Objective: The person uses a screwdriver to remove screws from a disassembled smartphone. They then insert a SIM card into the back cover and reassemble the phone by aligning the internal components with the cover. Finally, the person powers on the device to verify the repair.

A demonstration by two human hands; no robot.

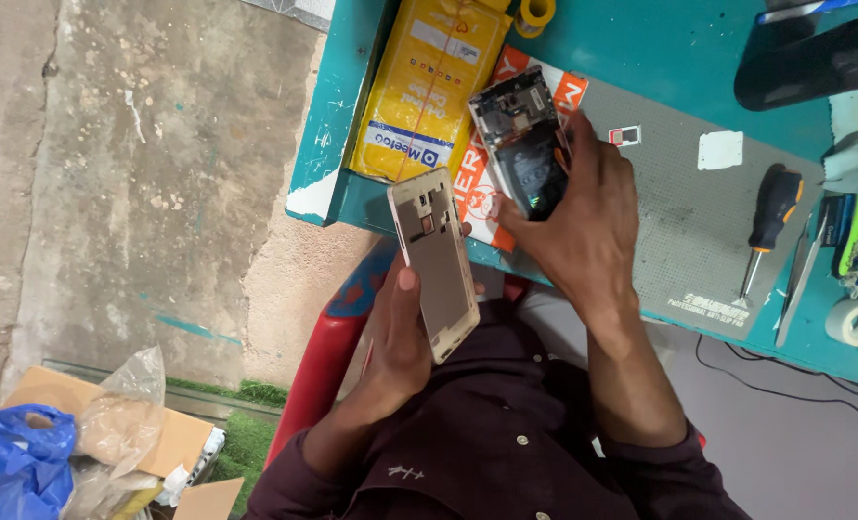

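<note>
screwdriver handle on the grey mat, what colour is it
The screwdriver handle is black with orange patches, seen in the head view.

On your teal counter point(641, 39) a grey work mat point(679, 221) carries a white square pad point(720, 150), a small card tray point(625, 136) and a black-and-orange screwdriver point(766, 226). A yellow padded packet point(427, 87) lies far left, with a yellow tape roll point(535, 13) beyond it. A white tape roll point(855, 322) sits at the right edge. Down on the floor to your left lie a blue plastic bag point(10, 462) and a cardboard box point(169, 438).
</note>
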